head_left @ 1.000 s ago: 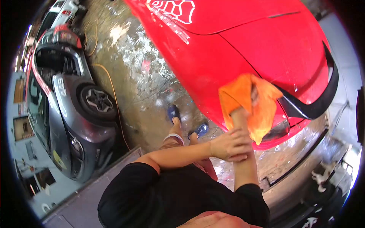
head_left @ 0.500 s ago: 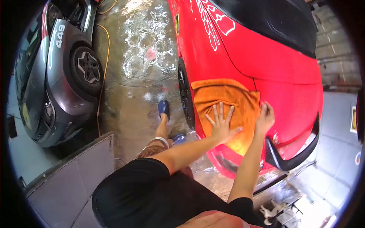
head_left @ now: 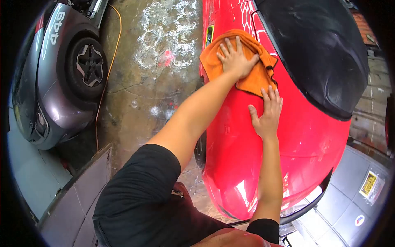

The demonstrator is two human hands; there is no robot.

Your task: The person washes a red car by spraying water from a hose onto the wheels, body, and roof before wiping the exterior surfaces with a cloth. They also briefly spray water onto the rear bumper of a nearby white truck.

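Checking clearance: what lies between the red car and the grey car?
In the head view, wet concrete floor with an orange hose separates red car from grey car.

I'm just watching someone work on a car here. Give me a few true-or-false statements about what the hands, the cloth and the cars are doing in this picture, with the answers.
1. The left hand presses flat on an orange cloth. True.
2. The cloth lies on the grey car. False: it lies on the red car; the grey car stands apart, across the wet floor.
3. The right hand rests with open fingers on the red paint, just below the cloth. True.
4. The cloth is blue. False: it is orange.
5. A yellow hose runs along the floor beside the grey car. True.
6. The right hand grips a sponge. False: it holds nothing; its fingertips reach the cloth's edge.
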